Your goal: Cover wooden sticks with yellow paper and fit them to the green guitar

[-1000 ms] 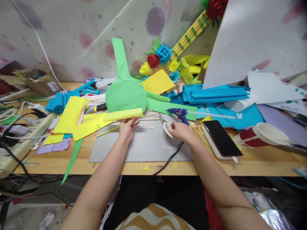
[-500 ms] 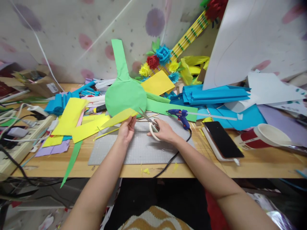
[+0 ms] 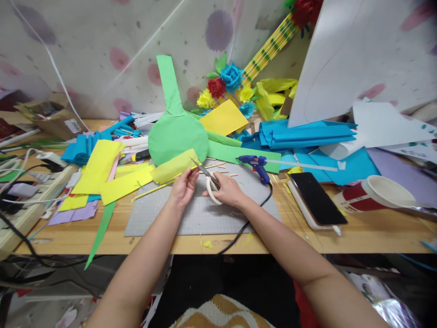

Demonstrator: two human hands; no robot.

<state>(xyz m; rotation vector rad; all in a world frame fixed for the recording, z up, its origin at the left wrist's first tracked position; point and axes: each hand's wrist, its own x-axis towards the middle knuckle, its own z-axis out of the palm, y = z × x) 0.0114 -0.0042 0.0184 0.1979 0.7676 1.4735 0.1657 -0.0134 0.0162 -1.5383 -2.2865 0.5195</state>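
My left hand [image 3: 184, 187] pinches the lower right end of a yellow paper strip [image 3: 174, 166] above the cutting mat. My right hand [image 3: 227, 189] is closed on scissors with white handles [image 3: 210, 193]. Their blades point up and left, and the tips reach the strip's right end beside my left fingertips. Behind the strip lies a round green paper piece [image 3: 178, 136] with long bands attached. A thin yellow stick [image 3: 150, 191] and several bare sticks [image 3: 232, 175] rest on the grey mat [image 3: 153, 221].
A blue glue gun [image 3: 260, 169] lies right of my hands, its black cord running to the table edge. Farther right are a phone [image 3: 317, 198] and a paper cup [image 3: 372, 193]. Yellow paper [image 3: 97, 168] and a power strip [image 3: 37, 200] are at left; paper flowers [image 3: 225, 84] stand behind.
The yellow strip has turned so its broad face shows more. The scissors have shifted slightly left and down, and their blades are closer together.
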